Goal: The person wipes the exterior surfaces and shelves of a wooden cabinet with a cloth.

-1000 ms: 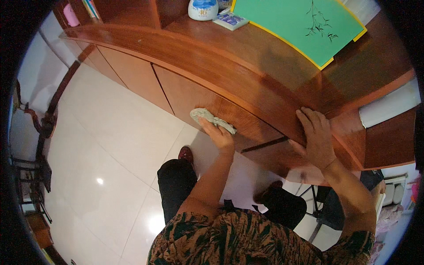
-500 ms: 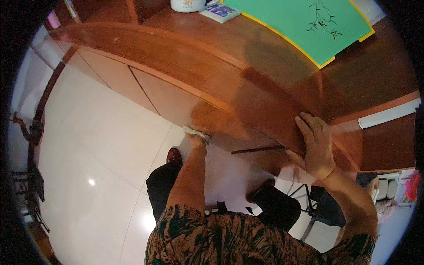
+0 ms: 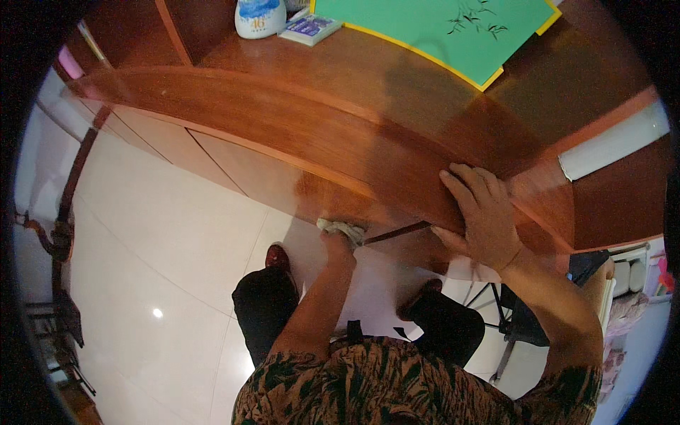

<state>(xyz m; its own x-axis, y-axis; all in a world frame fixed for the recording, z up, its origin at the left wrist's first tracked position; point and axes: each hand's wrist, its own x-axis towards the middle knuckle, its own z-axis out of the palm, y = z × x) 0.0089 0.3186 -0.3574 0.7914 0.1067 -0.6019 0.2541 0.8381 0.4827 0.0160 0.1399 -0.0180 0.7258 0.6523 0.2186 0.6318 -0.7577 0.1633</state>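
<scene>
A reddish-brown wooden cabinet [image 3: 304,134] with a curved top edge runs across the view in front of me. Down at its front face, my left hand [image 3: 337,245] is closed round a crumpled whitish cloth [image 3: 343,229], which touches the lower part of the panels near a dark gap between doors. My right hand [image 3: 486,216] lies on the cabinet's edge, farther right and higher. Its fingers rest stretched over the top and the thumb points left along the front; nothing is held in it.
On the cabinet top stand a white bottle [image 3: 260,19], a small flat box [image 3: 310,30] and a green sheet with a yellow border [image 3: 425,32]. A white strip [image 3: 616,142] lies at the right. Pale floor tiles [image 3: 163,241] and black folding legs [image 3: 496,308] show below.
My left hand has slid the cloth to the right along the cabinet front, toward the dark gap. The whole view has shifted slightly; my right hand stays on the edge.
</scene>
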